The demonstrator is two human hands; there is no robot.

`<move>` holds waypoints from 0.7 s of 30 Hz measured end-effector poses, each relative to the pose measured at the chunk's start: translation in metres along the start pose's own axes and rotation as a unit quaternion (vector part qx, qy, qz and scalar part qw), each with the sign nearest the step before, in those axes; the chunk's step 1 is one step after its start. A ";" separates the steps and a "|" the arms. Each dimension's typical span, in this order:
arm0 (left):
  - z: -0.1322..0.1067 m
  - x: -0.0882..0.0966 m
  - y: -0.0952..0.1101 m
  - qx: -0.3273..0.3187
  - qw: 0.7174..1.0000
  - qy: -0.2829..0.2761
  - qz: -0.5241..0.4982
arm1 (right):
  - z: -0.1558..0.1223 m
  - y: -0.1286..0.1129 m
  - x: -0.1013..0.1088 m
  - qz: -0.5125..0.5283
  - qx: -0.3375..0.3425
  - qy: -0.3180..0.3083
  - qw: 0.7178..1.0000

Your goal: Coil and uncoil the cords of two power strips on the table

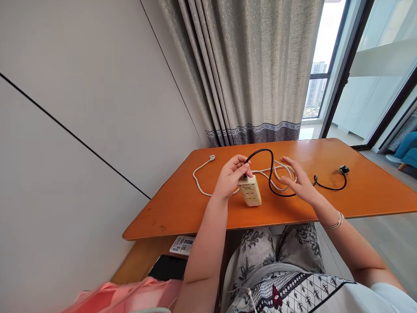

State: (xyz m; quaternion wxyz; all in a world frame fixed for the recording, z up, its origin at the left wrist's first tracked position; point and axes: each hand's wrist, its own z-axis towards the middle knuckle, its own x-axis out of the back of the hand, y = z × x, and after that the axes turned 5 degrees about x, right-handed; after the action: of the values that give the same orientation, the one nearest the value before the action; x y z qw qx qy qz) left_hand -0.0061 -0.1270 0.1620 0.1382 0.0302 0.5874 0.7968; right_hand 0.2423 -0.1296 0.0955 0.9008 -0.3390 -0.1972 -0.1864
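Observation:
A cream power strip (250, 190) lies on the orange wooden table (358, 191). My left hand (232, 174) is closed around the plug end of a black cable (273, 174) at the strip's far end. The black cable loops to the right and ends in a black plug (344, 168). My right hand (298, 180) hovers with fingers spread over the coiled white cord (280, 174) of the strip. The white cord runs left to its own plug (211, 158).
A grey curtain (247, 65) hangs behind the table, with a glass door and window to the right. On a lower shelf at the left lie a card (182, 244) and a dark phone (167, 267). Pink cloth (130, 295) is at the bottom left.

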 end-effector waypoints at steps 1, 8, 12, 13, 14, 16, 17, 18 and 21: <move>-0.001 -0.004 0.001 0.008 1.000 -0.019 -0.001 | 0.001 -0.009 -0.007 0.016 0.004 -0.031 0.999; -0.005 -0.018 0.005 0.053 0.993 -0.052 -0.091 | -0.013 -0.016 -0.030 0.024 -0.075 -0.157 0.985; -0.004 -0.018 0.005 0.077 0.988 -0.020 -0.129 | -0.026 -0.018 -0.027 -0.106 -0.066 -0.213 0.969; -0.004 -0.018 0.004 0.083 0.987 -0.013 -0.138 | -0.029 -0.019 -0.025 -0.152 -0.065 -0.209 0.964; -0.003 -0.018 0.004 0.086 0.985 -0.006 -0.148 | -0.031 -0.021 -0.024 -0.193 -0.062 -0.199 0.959; -0.002 -0.018 0.002 0.083 0.982 0.005 -0.170 | -0.036 -0.026 -0.022 -0.255 -0.049 -0.171 0.950; -0.002 -0.019 0.001 0.077 0.981 0.010 -0.179 | -0.038 -0.029 -0.022 -0.275 -0.037 -0.157 0.948; -0.002 -0.020 0.000 0.069 0.980 0.016 -0.186 | -0.040 -0.033 -0.021 -0.289 -0.022 -0.144 0.946; -0.003 -0.027 -0.003 0.056 0.980 0.033 -0.190 | -0.044 -0.044 -0.022 -0.308 0.029 -0.112 0.944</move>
State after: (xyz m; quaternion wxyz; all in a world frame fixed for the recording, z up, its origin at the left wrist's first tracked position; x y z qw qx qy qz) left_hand 0.0197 -0.1360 0.1616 0.2658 -0.1005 0.6302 0.7226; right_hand 0.2129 -0.1857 0.0783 0.7810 -0.2543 -0.3969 -0.4097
